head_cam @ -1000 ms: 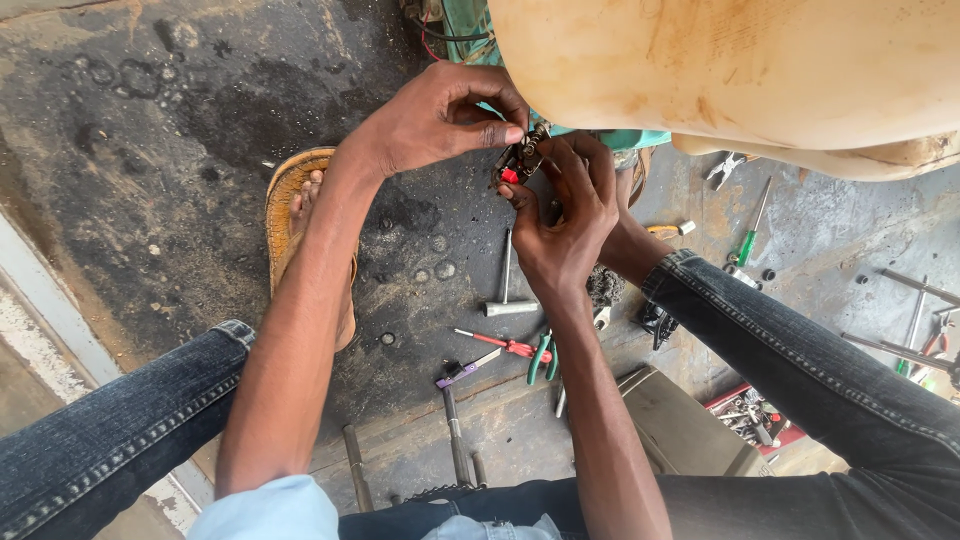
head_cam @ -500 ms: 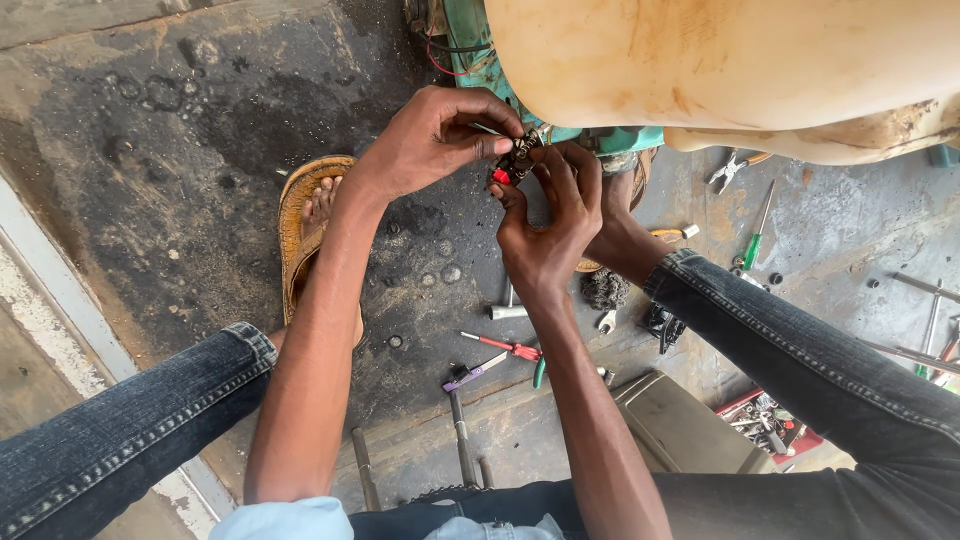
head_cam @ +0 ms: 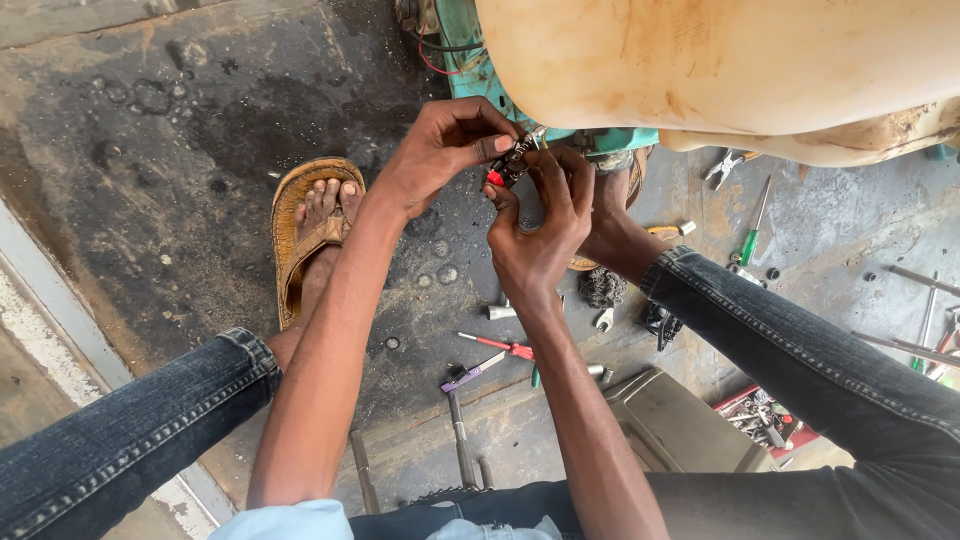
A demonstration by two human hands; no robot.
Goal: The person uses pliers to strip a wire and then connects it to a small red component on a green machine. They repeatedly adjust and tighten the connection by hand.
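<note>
Up close, my left hand [head_cam: 440,150] and right hand [head_cam: 545,225] pinch a small red-and-black wiring connector [head_cam: 508,165], seemingly light, rigid, best held by its body.

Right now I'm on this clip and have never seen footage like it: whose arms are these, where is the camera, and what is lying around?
There is no machine doing the work: the camera sits on a person's head and looks straight down, so both bare arms and the denim-clad knees are that person's own. The left hand and right hand meet on a small dark part with a red bit, pinched by the fingers just under a big cream-coloured body with a teal frame. What the part is, I cannot tell. Below is a stained concrete floor. On it lie a green-handled screwdriver, red-handled pliers, a grey box and a red tray of small bits. One foot wears a brown sandal.
</note>
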